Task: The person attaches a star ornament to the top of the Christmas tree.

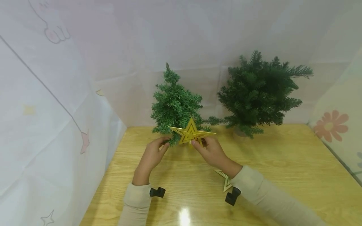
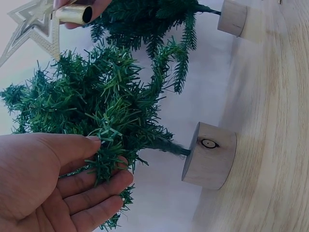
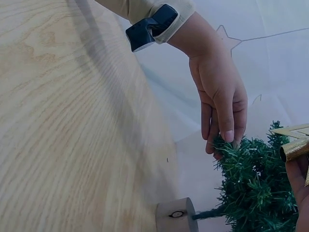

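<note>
My right hand [image 1: 212, 153] holds a gold star tree topper [image 1: 191, 129] in front of the smaller Christmas tree [image 1: 176, 102]. The topper's hollow gold tube [image 2: 75, 14] shows below the star in the left wrist view. At the tree's lower left, my left hand [image 1: 151, 155] pinches a green branch tip [image 2: 104, 162] between thumb and fingers. This tree stands upright on a round wooden base [image 2: 210, 155]. Its top [image 1: 167, 66] is bare.
A darker, bushier Christmas tree [image 1: 258, 92] stands to the right on its own wooden base [image 2: 232, 17]. Another gold star [image 1: 225, 179] lies on the wooden table [image 1: 181, 175], partly hidden by my right forearm. A pale printed cloth [image 1: 141, 40] hangs behind.
</note>
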A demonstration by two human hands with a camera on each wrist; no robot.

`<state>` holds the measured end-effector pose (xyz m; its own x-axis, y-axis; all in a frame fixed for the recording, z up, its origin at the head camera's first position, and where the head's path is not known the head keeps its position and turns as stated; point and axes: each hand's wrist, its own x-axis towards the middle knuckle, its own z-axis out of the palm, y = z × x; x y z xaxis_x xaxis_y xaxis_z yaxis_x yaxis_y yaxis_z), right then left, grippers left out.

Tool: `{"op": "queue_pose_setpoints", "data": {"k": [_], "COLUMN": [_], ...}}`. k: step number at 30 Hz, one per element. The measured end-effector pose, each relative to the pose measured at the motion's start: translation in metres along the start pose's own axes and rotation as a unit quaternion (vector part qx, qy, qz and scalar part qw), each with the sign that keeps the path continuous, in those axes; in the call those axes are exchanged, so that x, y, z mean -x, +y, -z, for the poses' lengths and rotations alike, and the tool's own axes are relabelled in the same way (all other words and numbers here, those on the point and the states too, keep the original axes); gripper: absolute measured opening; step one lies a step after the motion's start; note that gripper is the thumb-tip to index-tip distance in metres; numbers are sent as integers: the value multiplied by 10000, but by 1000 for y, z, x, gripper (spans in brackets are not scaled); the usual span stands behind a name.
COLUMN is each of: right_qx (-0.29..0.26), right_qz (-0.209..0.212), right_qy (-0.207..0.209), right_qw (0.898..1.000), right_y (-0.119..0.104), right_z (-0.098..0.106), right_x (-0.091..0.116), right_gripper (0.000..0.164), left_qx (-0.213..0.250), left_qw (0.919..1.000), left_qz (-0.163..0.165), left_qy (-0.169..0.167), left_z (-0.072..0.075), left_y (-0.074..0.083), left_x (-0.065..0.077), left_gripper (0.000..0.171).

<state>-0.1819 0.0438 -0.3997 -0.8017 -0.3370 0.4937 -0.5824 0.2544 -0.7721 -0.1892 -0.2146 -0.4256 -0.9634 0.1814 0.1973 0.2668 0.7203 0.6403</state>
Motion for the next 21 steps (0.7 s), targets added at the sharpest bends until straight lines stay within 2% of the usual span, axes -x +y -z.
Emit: {"op": "queue_pose_setpoints", "data": {"k": [6, 12, 21], "right_qx": [-45, -189, -245], "right_qz": [294, 93, 219], "right_qy": [-24, -35, 32], "right_qw": [9996, 9998, 9995], "right_y": [-6, -17, -30], "right_z": [6, 15, 25], "right_x": [-11, -24, -43], "right_gripper": [10, 13, 14], "left_qx": [-10, -77, -155], "left_qw": [10000, 9999, 9999], "left_qz": [-42, -90, -48], "left_qy": [41, 46, -20], "left_z": [-1, -1, 1], "left_y": [0, 1, 1], "left_x": [1, 2, 1], "left_gripper": [33, 34, 36]}}
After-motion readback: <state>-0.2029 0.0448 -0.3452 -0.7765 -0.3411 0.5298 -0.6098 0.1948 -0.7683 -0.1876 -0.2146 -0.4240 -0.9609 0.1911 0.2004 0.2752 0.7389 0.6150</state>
